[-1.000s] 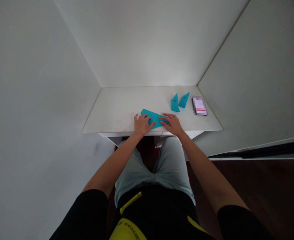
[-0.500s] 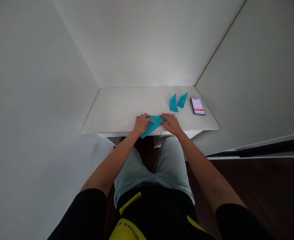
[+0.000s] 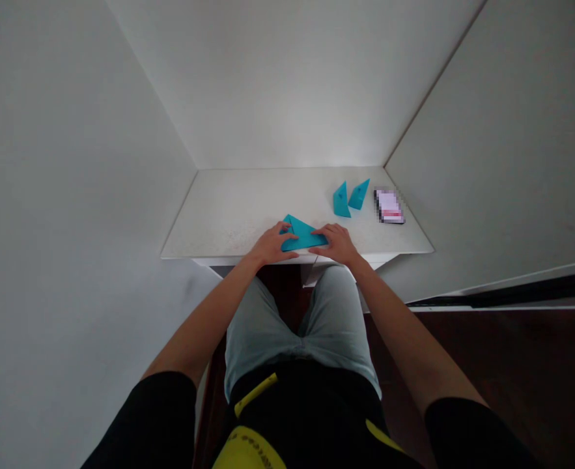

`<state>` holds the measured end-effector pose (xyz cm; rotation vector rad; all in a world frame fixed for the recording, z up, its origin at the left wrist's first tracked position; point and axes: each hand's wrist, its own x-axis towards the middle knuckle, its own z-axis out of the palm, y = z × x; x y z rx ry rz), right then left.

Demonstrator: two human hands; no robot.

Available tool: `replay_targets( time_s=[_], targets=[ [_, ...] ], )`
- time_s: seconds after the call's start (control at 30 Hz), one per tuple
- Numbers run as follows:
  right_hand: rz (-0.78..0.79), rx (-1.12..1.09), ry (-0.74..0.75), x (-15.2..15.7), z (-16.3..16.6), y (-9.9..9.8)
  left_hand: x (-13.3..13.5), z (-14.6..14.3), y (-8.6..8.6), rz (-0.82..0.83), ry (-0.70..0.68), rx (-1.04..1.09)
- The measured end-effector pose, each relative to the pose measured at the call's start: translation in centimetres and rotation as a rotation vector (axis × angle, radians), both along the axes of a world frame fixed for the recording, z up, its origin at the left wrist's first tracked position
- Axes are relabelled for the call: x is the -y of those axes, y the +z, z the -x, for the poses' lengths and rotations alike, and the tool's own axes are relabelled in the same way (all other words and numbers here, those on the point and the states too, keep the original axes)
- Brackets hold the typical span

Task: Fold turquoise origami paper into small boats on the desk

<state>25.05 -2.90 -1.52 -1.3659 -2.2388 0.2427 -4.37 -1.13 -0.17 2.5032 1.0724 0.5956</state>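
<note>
A folded sheet of blue paper lies at the front edge of the white table, with a slanting fold line and a peak near its left end. My left hand holds its left end, fingers on the paper and thumb along the lower edge. At the narrower right end, my right hand has its fingers over the tip and its thumb below. The fingertips cover both ends of the sheet. Beyond my right hand stand two small folded blue paper shapes, one on the left and one on the right.
A phone with a blurred, lit screen lies at the right of the white table. White walls close in the table at the back and both sides. My legs are under its front edge.
The blue paper has turned, its left end swinging up from over the front edge onto the table. My left hand has shifted slightly left and down; my right hand stays at the right tip.
</note>
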Motion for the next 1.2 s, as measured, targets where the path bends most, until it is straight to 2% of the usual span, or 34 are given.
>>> replay_targets(
  time_s=[0.27, 0.57, 0.67, 0.8, 0.93, 1.07, 1.2],
  targets=[
    [0.005, -0.024, -0.023, -0.1, 0.1, 0.3, -0.5, 1.9, -1.2, 0.034, 0.035, 0.137],
    [0.042, -0.098, -0.112, -0.8, 0.4, -0.2, -0.6, 1.0, 0.4, 0.095, 0.214, 0.186],
    [0.024, -0.094, -0.125, -0.9, 0.4, -0.4, -0.7, 0.5, 1.1, 0.091, 0.259, 0.108],
    [-0.016, -0.081, -0.137, -0.5, 0.5, -0.2, 0.4, -1.0, 1.7, -0.101, 0.254, -0.127],
    [-0.049, -0.040, -0.131, -0.1, 0.5, 0.0, 2.8, -3.4, 0.8, -0.142, 0.120, -0.218],
    [-0.044, 0.077, -0.057, 0.1, 0.4, 0.1, 4.4, -5.1, -0.3, -0.126, 0.162, -0.163],
    [-0.015, 0.140, -0.020, 0.2, 0.5, 0.1, 4.4, -4.9, -0.6, -0.093, 0.183, -0.147]
  ],
)
